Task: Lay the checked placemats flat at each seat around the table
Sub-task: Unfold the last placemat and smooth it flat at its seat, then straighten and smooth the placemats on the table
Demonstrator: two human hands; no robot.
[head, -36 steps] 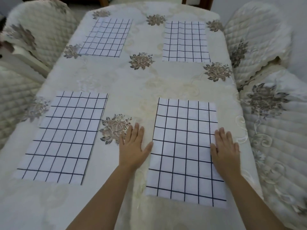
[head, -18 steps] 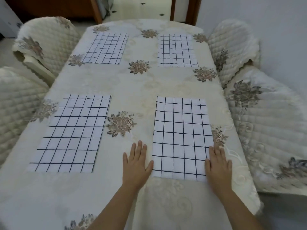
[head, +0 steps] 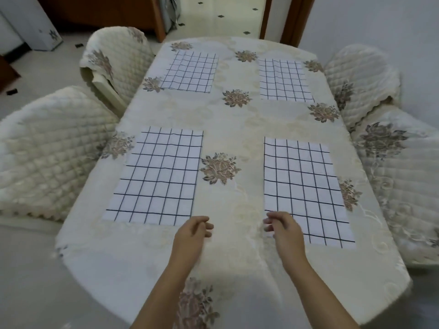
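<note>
Several white placemats with a dark check lie flat on the cream floral tablecloth (head: 237, 124): near left placemat (head: 156, 176), near right placemat (head: 306, 188), far left placemat (head: 190, 72), far right placemat (head: 283, 80). My left hand (head: 193, 231) hovers over bare cloth just below the near left placemat's corner, fingers loosely curled, holding nothing. My right hand (head: 283, 227) hangs over the near right placemat's lower left corner, fingers loosely curled and empty.
Quilted cream chairs stand on both sides: near left chair (head: 47, 148), far left chair (head: 114, 60), far right chair (head: 363, 81), near right chair (head: 403, 181). A doorway (head: 221, 15) opens beyond the table's far end. A white cabinet (head: 26, 27) stands at the far left.
Both hands have lifted off the near right placemat's sides and drawn back toward the table's near end, fingers now curling loosely. The view has pulled back and shows the whole table.
</note>
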